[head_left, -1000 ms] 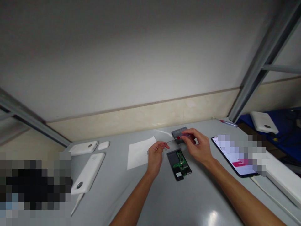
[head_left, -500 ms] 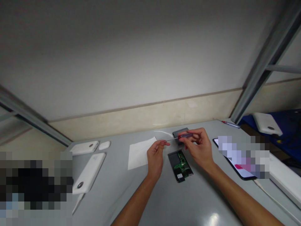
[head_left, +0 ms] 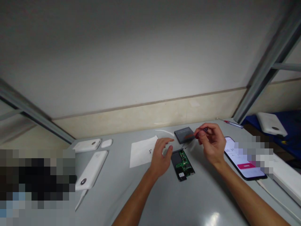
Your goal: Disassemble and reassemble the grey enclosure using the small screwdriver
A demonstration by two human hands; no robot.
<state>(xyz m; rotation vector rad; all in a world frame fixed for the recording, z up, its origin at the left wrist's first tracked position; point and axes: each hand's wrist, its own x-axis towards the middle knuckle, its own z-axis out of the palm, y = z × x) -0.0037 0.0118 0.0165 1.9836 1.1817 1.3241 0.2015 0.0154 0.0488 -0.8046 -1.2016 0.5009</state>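
My right hand [head_left: 210, 142] is closed round the handle of a screwdriver [head_left: 199, 133], whose thin shaft points down and left, blurred. My left hand [head_left: 162, 153] has its fingers apart with nothing in them, just left of a dark device with an exposed green circuit board [head_left: 183, 163]. Beyond that board lies a flat grey rectangular case [head_left: 184, 135]. A white sheet of paper [head_left: 141, 152] lies to the left, partly behind my left hand. Several tiny dark screws [head_left: 150, 151] rest on the paper.
On the left are two white power banks [head_left: 92, 169] and a small white case [head_left: 106, 143]. At right, a lit phone [head_left: 244, 163] with a cable lies near a long white object [head_left: 285, 177]. A second screwdriver [head_left: 231, 123] lies by the back right edge.
My left hand has let go of the screwdriver's shaft and spread its fingers. My right hand has moved right with the screwdriver, uncovering the grey case. The screws on the paper now show.
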